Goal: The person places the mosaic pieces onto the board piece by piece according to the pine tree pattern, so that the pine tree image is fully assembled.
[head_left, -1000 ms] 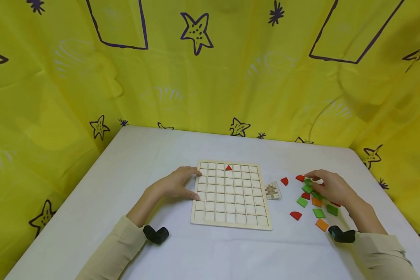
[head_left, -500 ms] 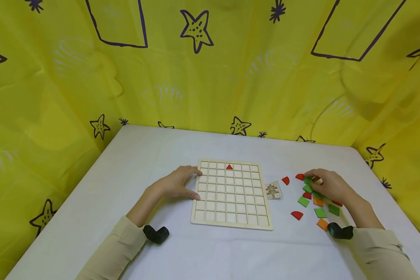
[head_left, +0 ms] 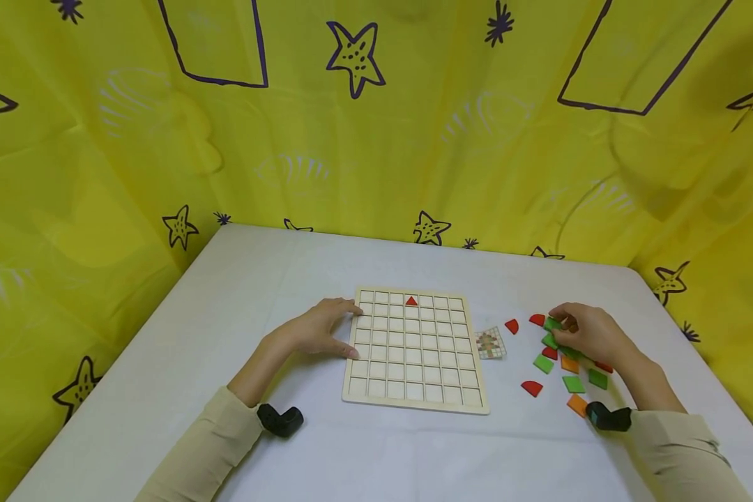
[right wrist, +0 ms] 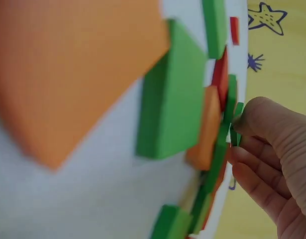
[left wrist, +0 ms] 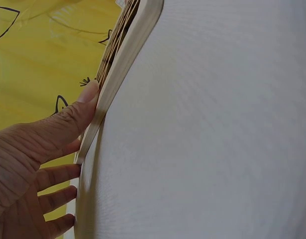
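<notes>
A square wooden grid board (head_left: 415,364) lies on the table with a red triangle tile (head_left: 411,301) in its top row. My left hand (head_left: 314,328) rests on the board's left edge, thumb and forefinger spread along the rim. In the left wrist view, the thumb (left wrist: 85,97) touches the frame and the other fingers reach nearly straight along its side. To the right, my right hand (head_left: 592,331) is at the far end of loose coloured tiles, thumb and fingers pinching a green tile (right wrist: 237,130), partly hidden by the thumb.
A small printed pattern card (head_left: 491,343) sits by the board's right side. Scattered around the right hand are several green, red and orange tiles, including a near orange one (head_left: 577,405) and a red rounded one (head_left: 531,388). A yellow patterned curtain (head_left: 376,153) hangs behind the table.
My right hand has shifted very slightly among the tiles, its fingers staying at the green ones. The left hand and the board stay in place.
</notes>
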Tool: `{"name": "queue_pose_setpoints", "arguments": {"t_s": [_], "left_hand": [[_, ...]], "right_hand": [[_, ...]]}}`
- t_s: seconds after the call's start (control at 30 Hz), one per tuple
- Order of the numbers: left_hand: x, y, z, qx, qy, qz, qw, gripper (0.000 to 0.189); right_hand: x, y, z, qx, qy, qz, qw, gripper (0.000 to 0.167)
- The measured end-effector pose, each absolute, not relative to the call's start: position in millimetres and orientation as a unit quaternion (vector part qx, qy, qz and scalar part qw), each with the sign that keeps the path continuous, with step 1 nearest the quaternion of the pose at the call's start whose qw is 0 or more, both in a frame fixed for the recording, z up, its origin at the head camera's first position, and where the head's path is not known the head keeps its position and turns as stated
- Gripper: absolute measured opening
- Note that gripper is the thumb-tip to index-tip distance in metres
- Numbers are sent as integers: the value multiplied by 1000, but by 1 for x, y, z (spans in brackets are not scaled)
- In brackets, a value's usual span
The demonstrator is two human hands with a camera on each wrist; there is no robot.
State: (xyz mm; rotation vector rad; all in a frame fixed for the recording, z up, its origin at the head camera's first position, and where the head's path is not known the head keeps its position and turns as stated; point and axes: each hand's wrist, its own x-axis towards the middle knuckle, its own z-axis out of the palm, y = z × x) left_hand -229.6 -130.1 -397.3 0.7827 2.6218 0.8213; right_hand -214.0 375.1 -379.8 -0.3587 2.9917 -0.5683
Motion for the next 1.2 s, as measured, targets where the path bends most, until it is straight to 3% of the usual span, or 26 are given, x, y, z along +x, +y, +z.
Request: {"name": "queue_pose_setpoints", "arguments": {"t_s": [0.73,1.2], "left_hand": [[-231,-130,-398,275,910,277,138,79],[-230,-129,-399,273,910,277,141,79]], "right_hand": [[-222,300,-356,-213,958,-189,-33,27],[-235,245,-361,-276,937,-213,-33,24]]}}
